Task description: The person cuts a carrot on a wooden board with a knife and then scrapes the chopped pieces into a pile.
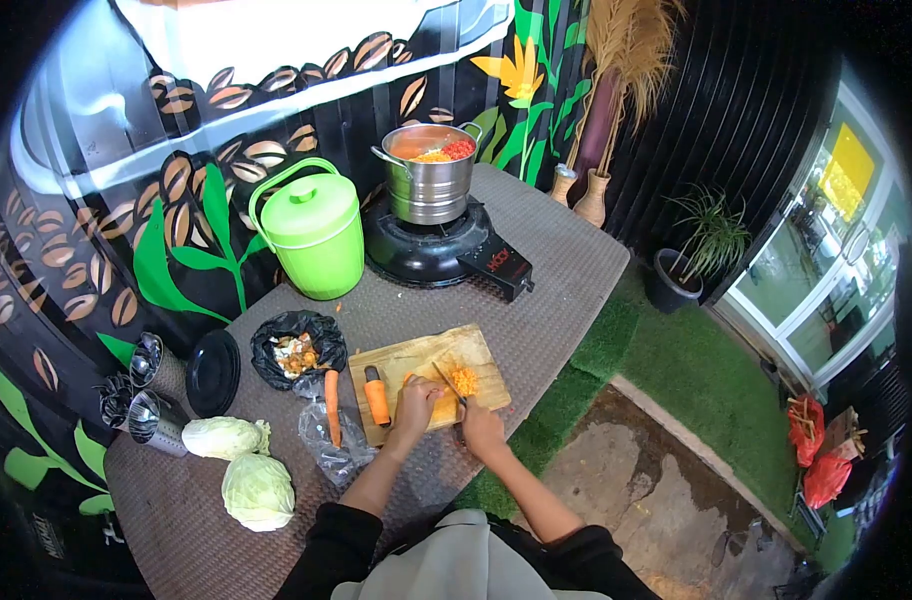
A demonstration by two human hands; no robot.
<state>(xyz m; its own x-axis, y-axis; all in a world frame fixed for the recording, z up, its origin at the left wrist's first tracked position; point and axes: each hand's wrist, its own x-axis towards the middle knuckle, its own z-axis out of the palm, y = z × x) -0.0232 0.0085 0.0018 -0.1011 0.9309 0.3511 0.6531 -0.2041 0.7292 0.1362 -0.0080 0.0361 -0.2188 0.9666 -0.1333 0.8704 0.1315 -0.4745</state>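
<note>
Mid-chop. Right hand (483, 430) fist-closed on knife (449, 383); left hand (416, 402), fingers curled, pins carrot (412, 381) on board (476, 350). Blade just right of left fingertips, chopped pile (464, 380) beyond. Next cut: likely walk fingertips back. Far: pot (431, 172).

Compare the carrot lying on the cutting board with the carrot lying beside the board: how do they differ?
The carrot on the cutting board is short and thick; the carrot beside the board is longer and thinner. The first rests on the wooden cutting board, the second on the plastic bag. Both are orange, and no hand touches either.
</note>
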